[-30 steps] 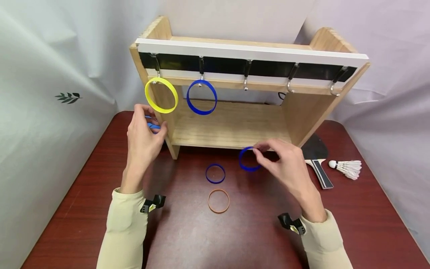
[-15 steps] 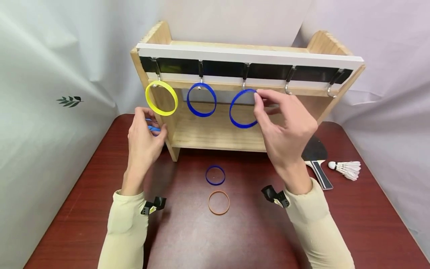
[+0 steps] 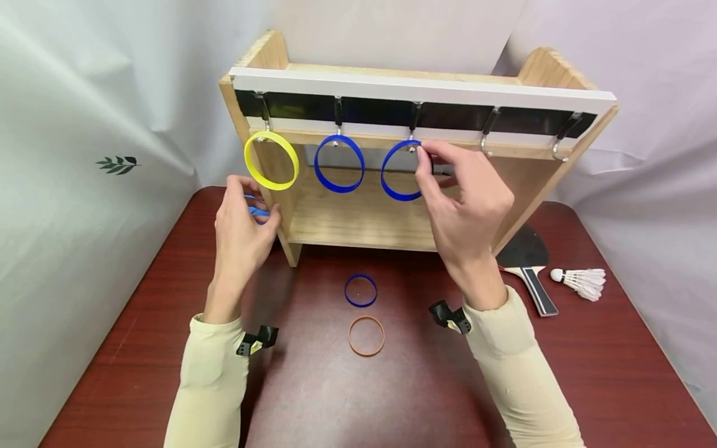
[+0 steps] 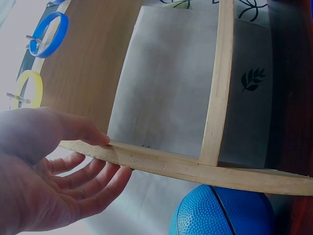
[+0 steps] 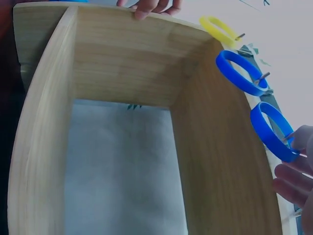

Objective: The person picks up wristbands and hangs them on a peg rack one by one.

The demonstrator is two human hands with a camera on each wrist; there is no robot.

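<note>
Right hand (image 3: 469, 199) pinches a smooth, flat-banded blue ring (image 5: 268, 138), looped round a slim metal hook (image 3: 411, 132). Left hand (image 3: 242, 227) grips the grained wooden side panel (image 5: 127, 54).

Noted on the reddish-brown table (image 3: 414, 386), right side: a paddle (image 3: 526, 252), black face partly hidden, dark handle edged in white, angled toward the near side. Just beside, not touching: a white shuttlecock (image 3: 579, 283), lying down, rounded head toward the paddle. Logged at left: creased white sheeting (image 3: 61, 249) with a dark leaf sprig (image 3: 117, 165). In left wrist view: a pebbled blue ball (image 4: 200, 213), black seam, partly visible.
</note>
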